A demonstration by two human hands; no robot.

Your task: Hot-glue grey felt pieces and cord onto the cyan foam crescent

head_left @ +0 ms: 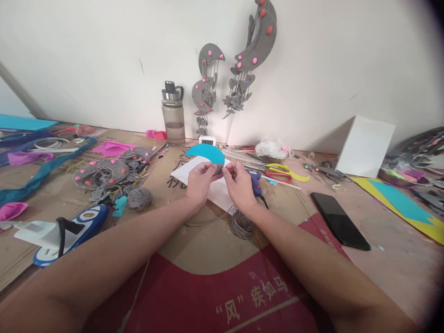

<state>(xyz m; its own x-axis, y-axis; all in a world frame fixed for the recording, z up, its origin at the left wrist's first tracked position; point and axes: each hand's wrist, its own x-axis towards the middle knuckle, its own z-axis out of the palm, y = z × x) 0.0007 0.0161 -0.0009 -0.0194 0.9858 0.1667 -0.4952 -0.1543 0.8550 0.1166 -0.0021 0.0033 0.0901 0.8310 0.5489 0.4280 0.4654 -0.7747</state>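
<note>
Between my hands is a bright blue crescent (208, 150), with a small grey patch, seemingly wound yarn, at its lower tip. My left hand (200, 185) is closed, pinching the crescent near that tip. Beside it, my right hand (239, 185) is also closed, thumb and fingers pressed together by the grey patch; what they hold is hidden. A white sheet (220, 192) lies under both hands. Just below my right hand sits a coil of grey yarn (242, 225), and a loose strand runs left from it across the cardboard.
To the left are a ball of grey yarn (139, 198), finished grey crescents (104, 173) and a blue-and-white tape dispenser (74, 236). A water bottle (174, 118) stands by the wall. Right of my hands lie scissors (277, 171), a glue gun (255, 182) and a phone (340, 221).
</note>
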